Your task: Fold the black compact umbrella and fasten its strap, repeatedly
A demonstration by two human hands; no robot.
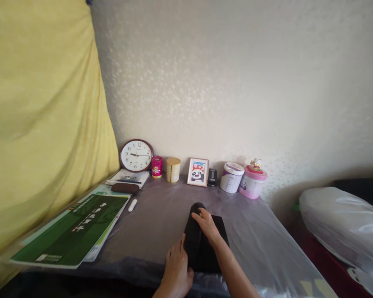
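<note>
A black, flat folded item (209,253), like a soft case or cover, lies at the front middle of the table; its exact kind is unclear. Its left part is raised in a fold that runs away from me. My left hand (176,265) grips the near left edge, with the forefinger pointing up along the side. Near the far end of the fold, my right hand (205,223) has its thumb and fingers closed on the black material. The right forearm crosses over the item's right half and hides part of it.
Green-covered books (77,231), a brown case (125,188) and a white pen-like object (132,205) lie left. Along the wall stand a clock (136,155), pink can (157,167), yellow-lidded tin (173,170), panda picture frame (198,172), white tub (231,178) and pink tub (253,184).
</note>
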